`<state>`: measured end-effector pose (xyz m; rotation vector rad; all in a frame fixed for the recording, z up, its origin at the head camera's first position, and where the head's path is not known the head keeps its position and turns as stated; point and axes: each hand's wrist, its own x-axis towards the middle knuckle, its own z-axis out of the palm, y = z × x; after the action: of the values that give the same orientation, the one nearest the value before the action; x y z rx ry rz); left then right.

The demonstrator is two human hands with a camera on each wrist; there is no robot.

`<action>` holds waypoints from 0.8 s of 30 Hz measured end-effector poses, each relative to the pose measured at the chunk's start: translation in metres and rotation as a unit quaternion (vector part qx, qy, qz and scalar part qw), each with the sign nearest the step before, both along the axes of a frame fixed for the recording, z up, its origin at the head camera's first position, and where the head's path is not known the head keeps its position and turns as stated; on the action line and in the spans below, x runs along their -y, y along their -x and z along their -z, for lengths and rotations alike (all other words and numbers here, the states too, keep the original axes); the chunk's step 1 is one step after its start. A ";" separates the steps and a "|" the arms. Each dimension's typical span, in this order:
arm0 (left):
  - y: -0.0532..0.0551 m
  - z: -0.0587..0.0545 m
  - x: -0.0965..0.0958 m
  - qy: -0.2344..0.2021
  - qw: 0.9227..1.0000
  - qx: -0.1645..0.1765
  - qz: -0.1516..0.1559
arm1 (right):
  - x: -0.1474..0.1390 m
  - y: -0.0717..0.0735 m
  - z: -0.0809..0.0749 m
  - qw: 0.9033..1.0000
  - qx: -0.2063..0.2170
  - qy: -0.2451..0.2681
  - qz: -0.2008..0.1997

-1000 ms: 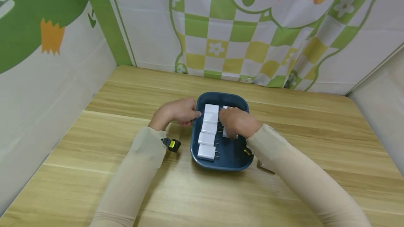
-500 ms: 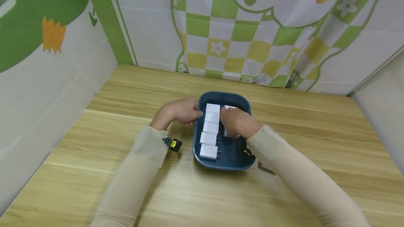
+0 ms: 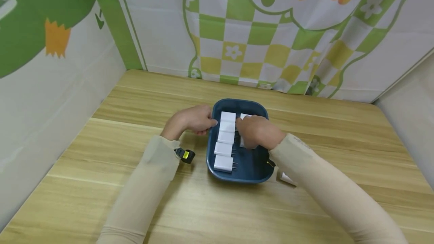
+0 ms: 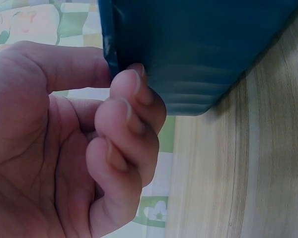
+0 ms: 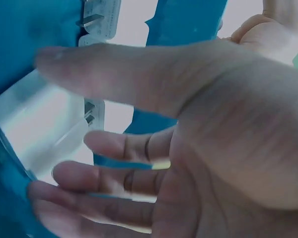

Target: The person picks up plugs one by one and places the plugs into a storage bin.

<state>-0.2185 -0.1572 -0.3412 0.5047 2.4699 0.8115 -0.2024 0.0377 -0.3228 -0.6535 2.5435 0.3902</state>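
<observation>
A dark blue plastic bin (image 3: pixel 237 181) stands on the table, with white plug chargers (image 3: pixel 223 163) lined up along its left side, prongs to the right. My left hand (image 3: pixel 197 119) pinches the bin's left rim between thumb and curled fingers, as the left wrist view also shows. Inside the bin, my right hand (image 3: pixel 255 131) has thumb and fingertips at opposite edges of a white charger (image 5: pixel 39 124) in a second column. White charger (image 3: pixel 245 116) shows just beyond that hand. The hand covers much of this column in the head view.
A white object (image 3: pixel 287 179), partly behind the right sleeve, lies on the wooden table (image 3: pixel 203 214) right of the bin. Printed curtains (image 3: pixel 257 29) hang along the back and left. Small black wrist devices (image 3: pixel 186 156) sit by the sleeves.
My right wrist and forearm have shifted slightly right, uncovering more of the white object on the table. The fingers stay in the bin. My left hand keeps its hold on the rim.
</observation>
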 end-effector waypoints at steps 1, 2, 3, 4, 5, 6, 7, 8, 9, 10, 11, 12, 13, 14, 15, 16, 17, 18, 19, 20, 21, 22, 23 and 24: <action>0.000 0.000 0.000 0.000 1.000 0.000 -0.001 | -0.001 -0.001 -0.001 1.000 -0.008 0.004 -0.013; 0.000 0.000 0.000 0.000 1.000 0.000 -0.001 | -0.003 -0.003 -0.003 0.999 -0.016 0.006 -0.029; 0.000 0.000 0.000 0.000 1.000 0.001 -0.001 | -0.004 -0.004 -0.004 0.999 -0.024 0.008 -0.043; 0.000 0.000 0.000 -0.001 1.000 0.002 -0.001 | -0.006 -0.005 -0.005 0.998 -0.034 0.012 -0.058; 0.000 0.001 0.000 -0.001 1.000 0.002 -0.001 | -0.009 -0.007 -0.006 0.996 -0.042 0.015 -0.071; 0.000 0.001 0.000 -0.002 1.000 0.002 -0.002 | -0.011 -0.008 -0.006 0.995 -0.050 0.019 -0.082; 0.000 0.001 0.000 -0.002 1.000 0.002 -0.002 | -0.013 -0.009 -0.006 0.994 -0.057 0.024 -0.091; 0.000 0.001 0.000 -0.002 1.000 0.002 -0.003 | -0.016 -0.010 -0.007 0.993 -0.064 0.030 -0.099; 0.000 0.001 -0.001 -0.002 1.000 0.002 -0.004 | -0.018 -0.011 -0.007 0.991 -0.069 0.039 -0.106; 0.000 0.001 -0.001 -0.001 1.000 0.002 -0.004 | -0.021 -0.012 -0.007 0.989 -0.075 0.049 -0.115; 0.001 0.001 -0.001 0.000 1.000 0.002 -0.005 | -0.024 -0.013 -0.007 0.987 -0.080 0.059 -0.124; 0.001 0.001 -0.001 0.001 1.000 0.002 -0.006 | -0.026 -0.014 -0.008 0.985 -0.085 0.071 -0.134; 0.001 0.000 -0.001 0.001 1.000 0.002 -0.006 | -0.029 -0.015 -0.008 0.981 -0.091 0.083 -0.147; 0.001 0.001 -0.001 0.003 1.000 0.002 -0.006 | -0.032 -0.016 -0.008 0.977 -0.098 0.097 -0.161; 0.001 0.000 -0.001 0.004 1.000 0.002 -0.007 | -0.035 -0.017 -0.009 0.972 -0.105 0.112 -0.177; 0.001 0.000 -0.001 0.004 1.000 0.002 -0.006 | -0.039 -0.018 -0.009 0.966 -0.114 0.126 -0.193; 0.000 0.000 -0.002 0.004 1.000 0.002 -0.007 | -0.043 -0.019 -0.009 0.960 -0.121 0.142 -0.206; 0.000 0.000 -0.002 0.004 1.000 0.003 -0.007 | -0.047 -0.020 -0.009 0.954 -0.130 0.157 -0.221; 0.000 0.000 -0.002 0.004 1.000 0.003 -0.007 | -0.051 -0.021 -0.009 0.947 -0.139 0.173 -0.234; 0.000 0.000 -0.001 0.003 1.000 0.003 -0.007 | -0.055 -0.022 -0.009 0.939 -0.148 0.190 -0.245; 0.000 -0.001 -0.001 0.003 1.000 0.003 -0.008 | -0.059 -0.023 -0.010 0.932 -0.156 0.204 -0.256; 0.000 0.000 -0.001 0.003 1.000 0.003 -0.008 | -0.063 -0.024 -0.010 0.925 -0.164 0.217 -0.264; 0.000 0.000 -0.001 0.002 1.000 0.003 -0.008 | -0.067 -0.025 -0.011 0.919 -0.172 0.229 -0.271; 0.000 0.001 -0.001 0.002 1.000 0.002 -0.007 | -0.071 -0.025 -0.011 0.913 -0.180 0.238 -0.277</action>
<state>-0.2189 -0.1563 -0.3421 0.4835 2.4735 0.8126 -0.1770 0.1092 -0.3114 -1.6396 2.7808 0.0612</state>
